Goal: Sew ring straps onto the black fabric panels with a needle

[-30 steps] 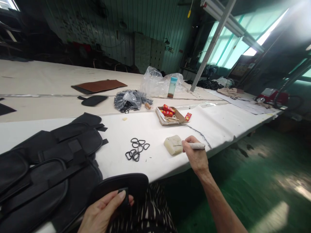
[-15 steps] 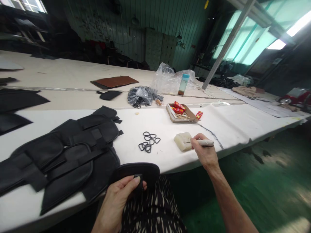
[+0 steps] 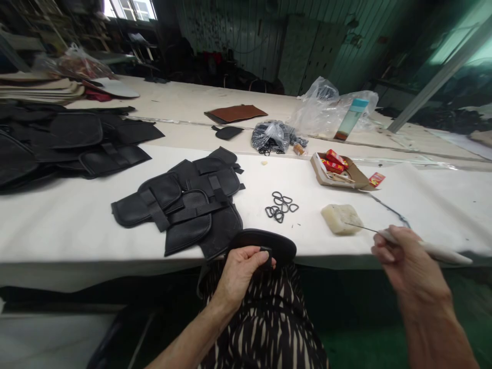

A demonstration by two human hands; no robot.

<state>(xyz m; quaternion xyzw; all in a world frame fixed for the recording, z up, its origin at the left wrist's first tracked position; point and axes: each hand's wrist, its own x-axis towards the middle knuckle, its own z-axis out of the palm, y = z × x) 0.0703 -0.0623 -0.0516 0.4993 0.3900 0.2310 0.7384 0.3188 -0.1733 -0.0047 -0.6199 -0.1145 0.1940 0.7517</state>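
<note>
In my left hand [image 3: 240,274] is a rounded black leather piece [image 3: 283,246] at the table's front edge, above my lap. My thumb and fingers pinch a short black strap [image 3: 266,258] against it. My right hand [image 3: 415,266] is closed around the pale handle of an awl [image 3: 442,252]. The awl's thin metal shaft points left, and its tip meets a yellowish wax block [image 3: 341,219]; how deep it sits I cannot tell. Several black D-rings [image 3: 280,207] lie loose between the wax and the leather pieces.
Black leather pieces with straps [image 3: 188,205] overlap on the white-covered table [image 3: 77,230], with another pile [image 3: 77,138] at far left. Behind the wax stand an open carton [image 3: 321,177] with red boxes, a bagged bundle [image 3: 271,136] and a blue-capped bottle [image 3: 350,120].
My right hand has drawn the awl back to the right, so more of its shaft shows outside the wax. My left hand keeps its hold on the leather. The view has swung left.
</note>
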